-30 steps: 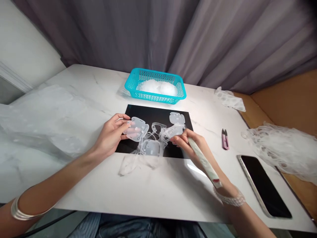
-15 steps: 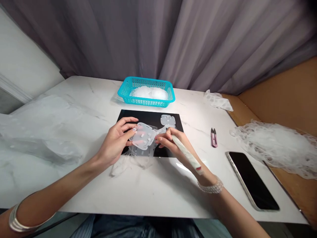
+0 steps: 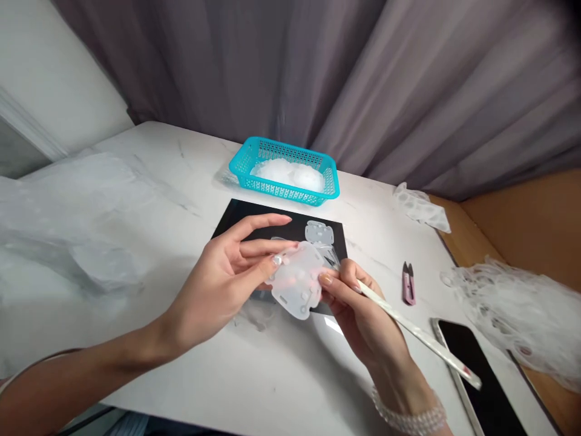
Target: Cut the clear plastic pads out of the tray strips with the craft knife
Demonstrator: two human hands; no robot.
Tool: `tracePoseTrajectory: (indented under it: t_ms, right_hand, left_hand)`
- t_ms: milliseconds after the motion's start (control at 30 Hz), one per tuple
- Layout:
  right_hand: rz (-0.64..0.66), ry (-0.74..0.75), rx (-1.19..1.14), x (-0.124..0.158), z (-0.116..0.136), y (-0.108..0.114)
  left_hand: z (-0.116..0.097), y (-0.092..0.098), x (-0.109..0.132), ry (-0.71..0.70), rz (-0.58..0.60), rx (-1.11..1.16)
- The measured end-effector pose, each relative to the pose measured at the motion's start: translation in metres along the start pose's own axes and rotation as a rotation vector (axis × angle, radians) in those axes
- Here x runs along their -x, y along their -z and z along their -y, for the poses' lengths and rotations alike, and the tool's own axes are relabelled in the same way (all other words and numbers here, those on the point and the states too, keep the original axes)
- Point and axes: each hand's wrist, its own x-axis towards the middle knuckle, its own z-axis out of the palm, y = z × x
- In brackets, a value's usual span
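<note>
A translucent, milky plate-like piece (image 3: 296, 289) with small slots and raised nubs is tilted between my hands. My left hand (image 3: 222, 281) pinches its left edge with the thumb, while the index finger stretches out above. My right hand (image 3: 363, 309) grips a slim white stick-shaped tool (image 3: 422, 336) whose red-marked end points down to the right. The tool's working end is hidden. My right thumb and fingers also touch the piece's right edge. Below lies a black mat (image 3: 240, 212) with a similar translucent piece (image 3: 319, 232) on its far right corner.
A turquoise basket (image 3: 288, 195) holding white translucent pieces stands behind the mat. Pink thread snips (image 3: 409, 283) and a phone (image 3: 488, 375) lie on the right. Beyond them is a heap of translucent offcuts (image 3: 526, 315). Clear plastic bags (image 3: 68, 224) spread over the left.
The held piece has been raised and brought nearer, and it has turned. My right hand has moved right and now touches its edge, with the tool swung outward. The view has tilted slightly.
</note>
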Motion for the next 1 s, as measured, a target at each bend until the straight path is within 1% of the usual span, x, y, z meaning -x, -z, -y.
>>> tracePoseTrajectory:
  t_ms: [167,333,600,900,1000]
  right_hand:
    - [0.033,-0.023,-0.052,0.0039,0.0027,-0.0031]
    - [0.052,-0.021,-0.057,0.0049,0.0028,-0.0026]
    - [0.039,-0.020,-0.051,0.0062,0.0037,-0.0031]
    - [0.025,-0.020,-0.039,0.0065,0.0027,-0.0046]
    - [0.013,0.008,-0.006,0.0050,0.0032,-0.0032]
  left_hand:
    - [-0.0055,-0.0016,0.0026,0.036,-0.001,0.050]
    - [-0.0059,-0.0019,0.0025,0.048,0.006,0.082]
    - [-0.0043,0.0005,0.0028,0.050,0.000,0.072]
    - [-0.0009,0.0023,0.0042,0.048,0.018,0.078]
    - [0.0000,0.0031,0.0013,0.031,0.027,0.095]
